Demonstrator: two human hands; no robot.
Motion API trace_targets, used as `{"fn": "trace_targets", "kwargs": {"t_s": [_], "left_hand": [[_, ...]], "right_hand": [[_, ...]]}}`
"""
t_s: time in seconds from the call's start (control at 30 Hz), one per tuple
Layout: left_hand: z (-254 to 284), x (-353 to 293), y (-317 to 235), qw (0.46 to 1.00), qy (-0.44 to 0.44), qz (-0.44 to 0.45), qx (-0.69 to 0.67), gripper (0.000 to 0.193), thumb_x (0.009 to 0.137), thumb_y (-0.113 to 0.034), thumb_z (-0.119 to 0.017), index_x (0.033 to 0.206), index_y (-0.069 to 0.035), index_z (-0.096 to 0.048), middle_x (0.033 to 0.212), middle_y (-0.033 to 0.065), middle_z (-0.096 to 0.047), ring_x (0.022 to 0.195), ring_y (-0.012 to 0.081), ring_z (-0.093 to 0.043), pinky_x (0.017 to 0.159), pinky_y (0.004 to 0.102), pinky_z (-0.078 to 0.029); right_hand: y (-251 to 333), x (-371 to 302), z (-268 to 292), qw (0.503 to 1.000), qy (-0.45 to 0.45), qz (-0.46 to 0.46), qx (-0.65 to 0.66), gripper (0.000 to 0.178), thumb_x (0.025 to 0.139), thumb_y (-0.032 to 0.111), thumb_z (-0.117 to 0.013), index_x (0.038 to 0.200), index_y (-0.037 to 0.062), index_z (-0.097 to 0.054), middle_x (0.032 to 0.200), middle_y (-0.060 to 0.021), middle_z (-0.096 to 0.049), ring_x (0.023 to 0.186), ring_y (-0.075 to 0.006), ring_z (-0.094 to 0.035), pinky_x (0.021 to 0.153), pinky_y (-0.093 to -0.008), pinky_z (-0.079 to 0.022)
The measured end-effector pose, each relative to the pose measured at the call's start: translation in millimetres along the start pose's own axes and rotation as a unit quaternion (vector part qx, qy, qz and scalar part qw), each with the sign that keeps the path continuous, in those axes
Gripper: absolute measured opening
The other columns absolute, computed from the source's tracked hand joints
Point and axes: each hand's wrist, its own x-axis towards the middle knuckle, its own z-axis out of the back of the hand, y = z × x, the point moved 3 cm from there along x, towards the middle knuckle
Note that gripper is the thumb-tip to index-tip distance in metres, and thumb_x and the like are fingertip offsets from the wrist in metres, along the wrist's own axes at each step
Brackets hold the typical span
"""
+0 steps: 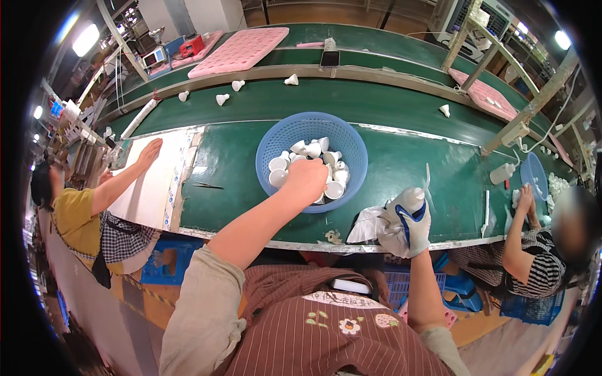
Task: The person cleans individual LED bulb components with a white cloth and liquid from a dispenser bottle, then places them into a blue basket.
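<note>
My left hand (307, 178) reaches into a round blue plastic basket (266, 139), closed among white cone-shaped lamp housings (278, 164). Its fingertips point away from me, so whatever they grip is hidden. My right hand (416, 230), in a white glove with blue trim, is wrapped round a white squeeze bottle (411, 199). The bottle's thin curved nozzle points upward. A crumpled white cloth (369, 225) lies beside the bottle, against the gloved hand, close to the bench's front edge.
Tweezers (207, 185) lie on the green bench (226, 156) left of the basket. Loose lamp housings (222, 99) sit on the green belt (351, 100) beyond. Pink foam trays (241, 51) rest farther back. Co-workers sit on both sides, the right one beside another blue basket (533, 172).
</note>
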Motion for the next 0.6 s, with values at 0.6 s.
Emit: {"fn": "trace_targets", "kwargs": {"t_s": [0.6], "left_hand": [[10.0,0.2,23.6,0.625,-0.007,0.294,-0.723,0.026,0.09,-0.03,-0.071,0.105,-0.01,-0.068,0.099,0.0009,-0.067,0.073,0.0128,-0.059,0.06,0.0296,-0.05]], "right_hand": [[83.7,-35.8,-50.5,0.971,0.222,-0.059,0.065,0.075,0.074,0.017,-0.087,0.136,-0.001,-0.048,0.123,-0.0127,-0.061,0.114,-0.02,-0.059,0.1,-0.0349,-0.046]]}}
